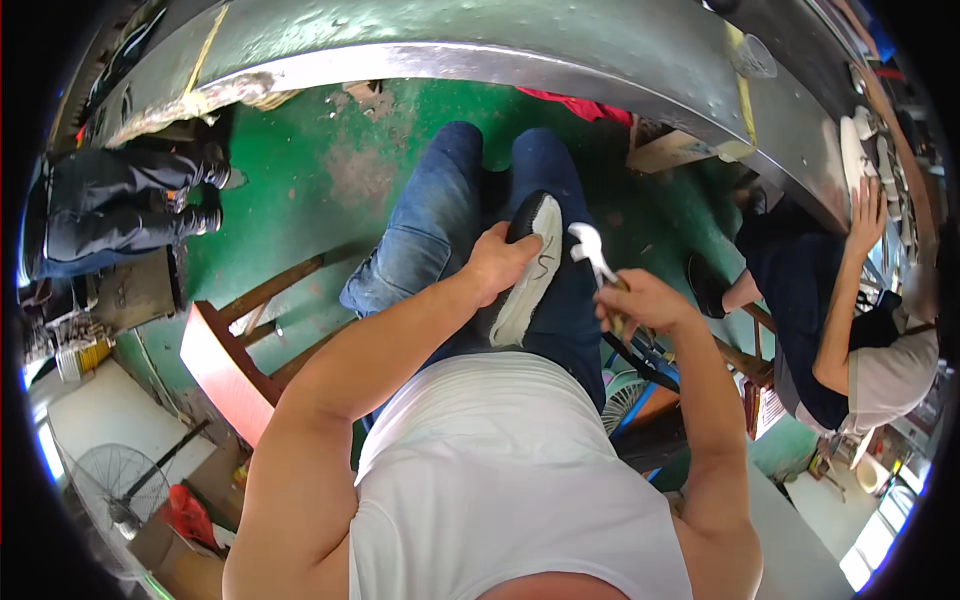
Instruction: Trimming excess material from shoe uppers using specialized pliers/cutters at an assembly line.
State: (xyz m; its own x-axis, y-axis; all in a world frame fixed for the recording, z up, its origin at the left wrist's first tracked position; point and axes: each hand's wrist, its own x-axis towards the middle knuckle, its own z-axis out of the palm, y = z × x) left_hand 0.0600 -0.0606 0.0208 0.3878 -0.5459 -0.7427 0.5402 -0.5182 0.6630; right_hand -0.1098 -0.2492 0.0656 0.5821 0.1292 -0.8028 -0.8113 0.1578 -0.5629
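Across my thighs lies a shoe (526,290), its pale grey-white underside with a dark curved mark turned up and its black upper showing along the edges. My left hand (498,262) is closed around the shoe's side, thumb on the pale face. Just to the right, my right hand (642,300) grips the handle of a claw hammer (590,245). The hammer's shiny metal head is held up beside the shoe, apart from it. Most of the handle is hidden in my fingers.
A long metal-topped bench (430,62) curves ahead of my knees. Someone seated at right (800,290) has a hand on pale shoes (856,150) there; someone else's legs (130,195) are at left. A wooden stool (225,360) and a fan (120,490) stand to my left.
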